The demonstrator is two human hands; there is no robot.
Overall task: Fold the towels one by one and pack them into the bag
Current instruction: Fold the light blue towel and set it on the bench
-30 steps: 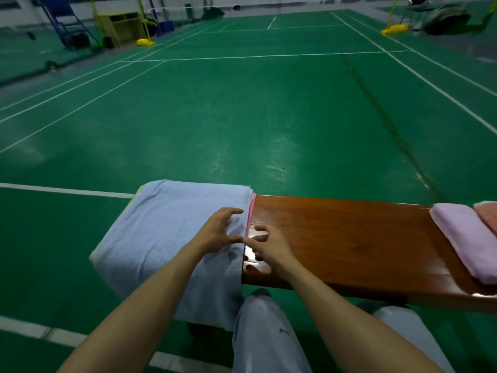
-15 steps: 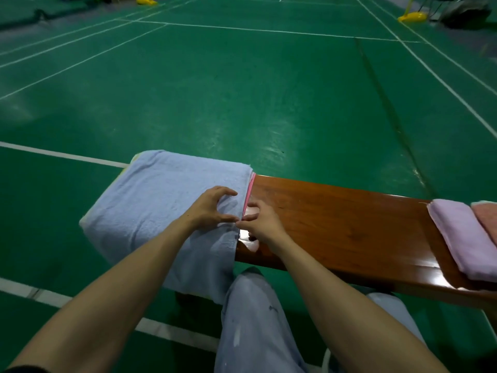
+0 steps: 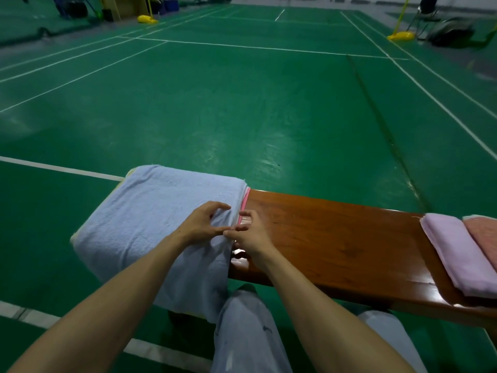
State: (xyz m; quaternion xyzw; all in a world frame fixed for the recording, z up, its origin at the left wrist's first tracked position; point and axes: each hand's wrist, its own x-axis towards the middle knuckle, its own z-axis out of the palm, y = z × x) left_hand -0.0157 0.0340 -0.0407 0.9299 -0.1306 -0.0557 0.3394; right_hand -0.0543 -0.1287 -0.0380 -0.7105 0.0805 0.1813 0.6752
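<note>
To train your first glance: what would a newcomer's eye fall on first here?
A light blue terry towel drapes over the left end of the glossy brown wooden bench, where the left hand pinches its right edge and the right hand meets it. At the bench's right end lie a folded lilac towel and a folded salmon-pink towel, green court floor all around.
</note>
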